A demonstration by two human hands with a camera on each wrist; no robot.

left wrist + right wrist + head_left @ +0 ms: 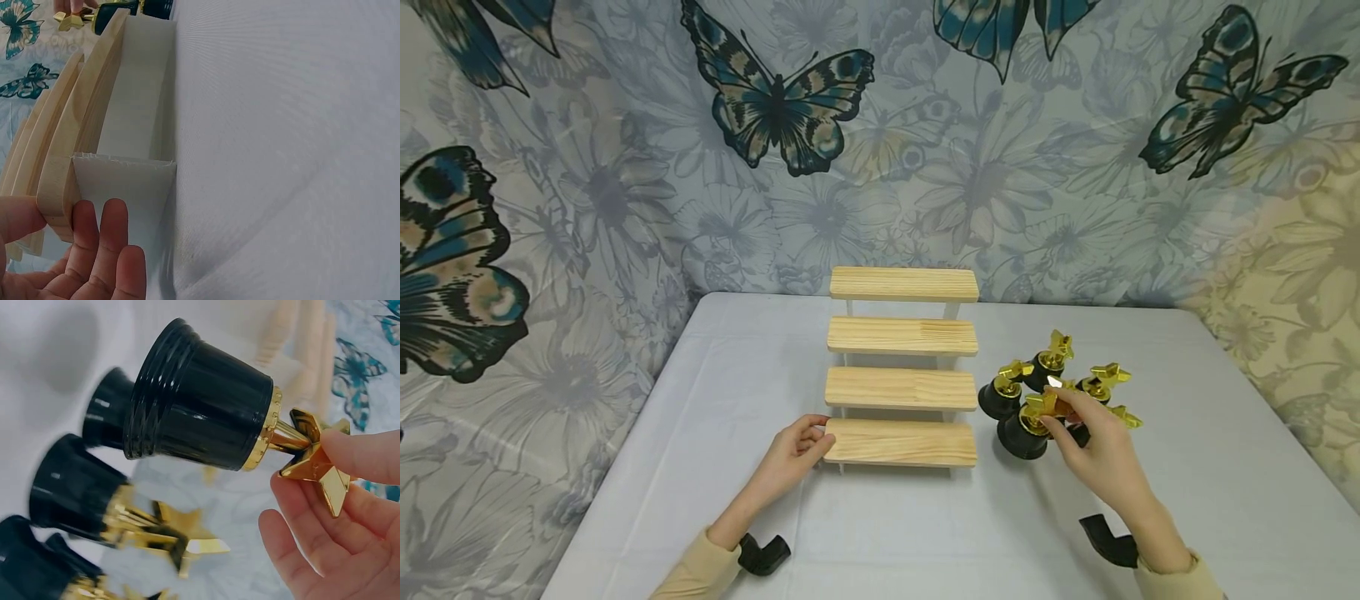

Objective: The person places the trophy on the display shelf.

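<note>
A four-step wooden display stand (901,442) with white supports stands mid-table. My left hand (792,454) holds the left end of its lowest step, the thumb on one face and fingertips on the other in the left wrist view. To the right is a group of small trophies with black bases and gold stars. My right hand (1101,454) pinches the gold star of the front trophy (200,400) between thumb and fingers. Whether that trophy's base touches the table I cannot tell. Another trophy (1000,396) stands just left of it.
More trophies (1101,383) stand close behind and beside the held one. White cloth covers the table (737,350). Butterfly-patterned fabric (820,217) hangs behind and at the sides. Black bands (765,554) sit at both wrists.
</note>
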